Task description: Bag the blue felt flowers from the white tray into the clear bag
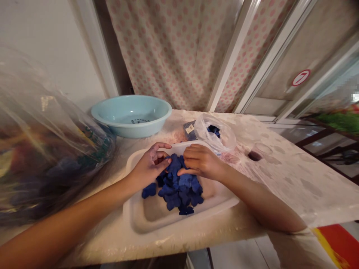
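Observation:
A heap of dark blue petal-shaped pieces (179, 188) lies in a white tray (140, 220). One separate blue piece (149, 190) rests on the tray floor left of the heap. At the heap's upper left, my left hand (154, 163) pinches the edge of a blue piece (174, 163) between thumb and a finger, its index finger stretched out. My right hand (198, 160) is at the upper right of the heap with its fingers curled over blue pieces, which its fingers partly hide.
A light blue basin (131, 129) stands behind the tray. Beside it are a labelled packet (189, 130) and a clear bag (224, 138) with dark blue pieces. A cup of dark liquid (259, 151) stands right. A large plastic bag (53, 149) fills the left.

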Tool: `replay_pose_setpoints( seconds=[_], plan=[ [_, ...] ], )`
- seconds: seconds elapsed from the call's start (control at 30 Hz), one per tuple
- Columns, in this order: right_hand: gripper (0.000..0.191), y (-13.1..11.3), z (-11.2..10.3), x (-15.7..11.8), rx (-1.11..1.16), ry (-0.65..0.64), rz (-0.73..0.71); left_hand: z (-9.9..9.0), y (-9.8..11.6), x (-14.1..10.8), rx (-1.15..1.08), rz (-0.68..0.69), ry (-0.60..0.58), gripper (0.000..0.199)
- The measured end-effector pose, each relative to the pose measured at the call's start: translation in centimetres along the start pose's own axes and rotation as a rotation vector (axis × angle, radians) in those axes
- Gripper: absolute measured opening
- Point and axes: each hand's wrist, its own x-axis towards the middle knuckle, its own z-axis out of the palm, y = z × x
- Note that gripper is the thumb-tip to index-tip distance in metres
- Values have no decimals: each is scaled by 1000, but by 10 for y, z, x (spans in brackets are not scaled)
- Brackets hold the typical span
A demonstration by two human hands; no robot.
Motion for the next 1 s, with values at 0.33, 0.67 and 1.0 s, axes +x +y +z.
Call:
replay_pose_setpoints(
  seconds=[0.33, 0.67, 1.0],
  plan=[
    [21, -4, 0, 3, 60, -31, 115, 0, 0, 1, -31, -19, -24, 39],
    [36, 0, 0, 0, 145, 39, 53, 0, -1, 1, -29, -3, -21, 31],
    [17, 1, 1, -2, 479, 24, 216, -3, -8, 3, 92, 69, 36, 11]
  ],
)
